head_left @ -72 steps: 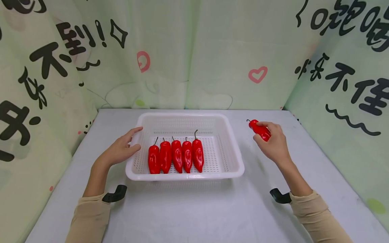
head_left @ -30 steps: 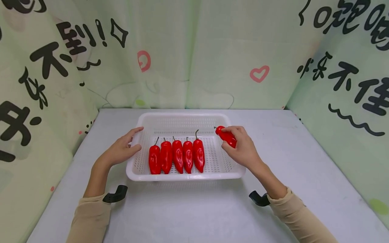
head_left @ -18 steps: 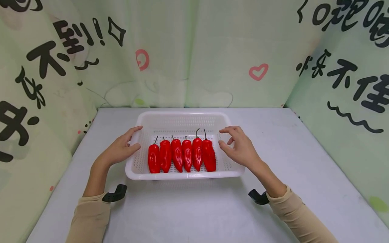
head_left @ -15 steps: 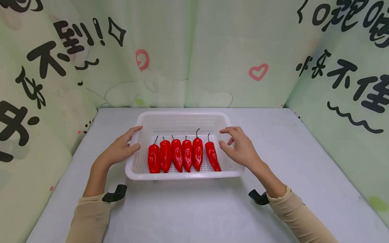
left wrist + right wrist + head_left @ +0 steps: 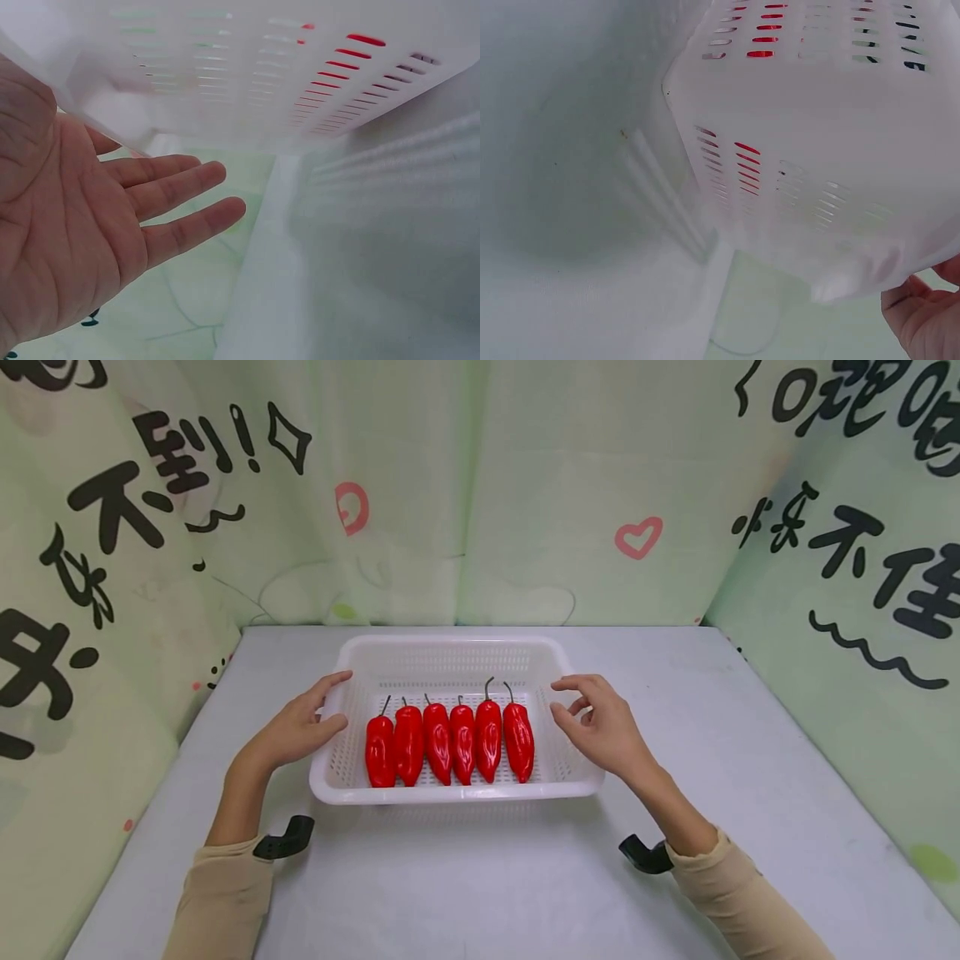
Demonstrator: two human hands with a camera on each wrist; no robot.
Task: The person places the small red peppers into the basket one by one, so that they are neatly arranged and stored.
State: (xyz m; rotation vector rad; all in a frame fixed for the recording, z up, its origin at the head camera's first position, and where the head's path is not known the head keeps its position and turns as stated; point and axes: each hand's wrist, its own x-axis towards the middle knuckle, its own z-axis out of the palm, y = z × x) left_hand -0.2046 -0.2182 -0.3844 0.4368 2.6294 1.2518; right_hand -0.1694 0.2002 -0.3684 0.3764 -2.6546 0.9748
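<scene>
A white perforated plastic basket (image 5: 457, 795) holds several red chili peppers (image 5: 438, 745), stems pointing to the back, lined up in a row. The rightmost chili pepper (image 5: 519, 743) leans a little beside the others. At the basket's left rim lies my left hand (image 5: 294, 727), index fingertip and thumb at the edge; in the left wrist view its other fingers (image 5: 195, 229) extend straight below the rim. My right hand (image 5: 602, 727) hovers over the right rim, thumb and fingers loosely bent and apart, with nothing between them. In the right wrist view only part of that right hand (image 5: 928, 315) shows.
The basket stands toward the back of a white-covered table (image 5: 450, 877). A pale green curtain (image 5: 525, 485) with black lettering and hearts encloses the back and both sides. Dark straps or mounts (image 5: 285, 838) stick out from the wrists.
My right hand carried a chili pepper in from the right and let it go at the row's right end. The pepper rocked before settling; the hand drew slightly right. My left hand stayed put.
</scene>
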